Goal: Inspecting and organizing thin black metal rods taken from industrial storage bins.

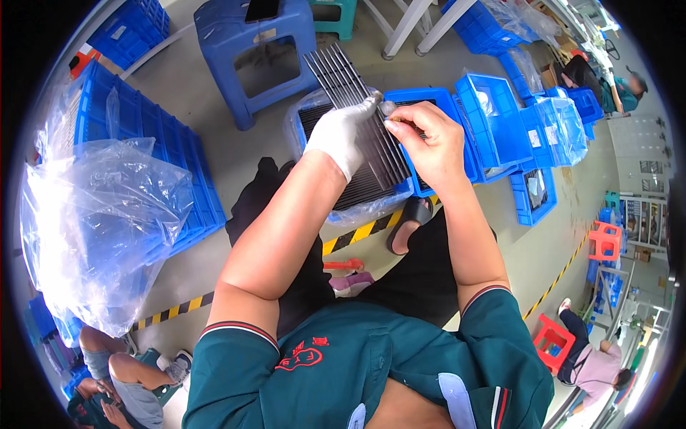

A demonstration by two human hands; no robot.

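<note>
My left hand (343,136), in a white glove, grips a long dark ribbed panel (351,93) that slants up and away from me. My bare right hand (427,143) is closed beside it, pinching a small thin tool against the panel's right edge near the gloved fingertips. Both hands hover over a blue crate (421,100) lined with clear plastic and filled with more dark ribbed panels (357,187).
A stack of blue crates (168,154) draped in a clear plastic bag (93,214) stands at left. A blue stool (261,53) is ahead, more blue bins (514,129) at right. Yellow-black floor tape (361,232) crosses below. Other people sit at the lower left and right; red stools (554,339) nearby.
</note>
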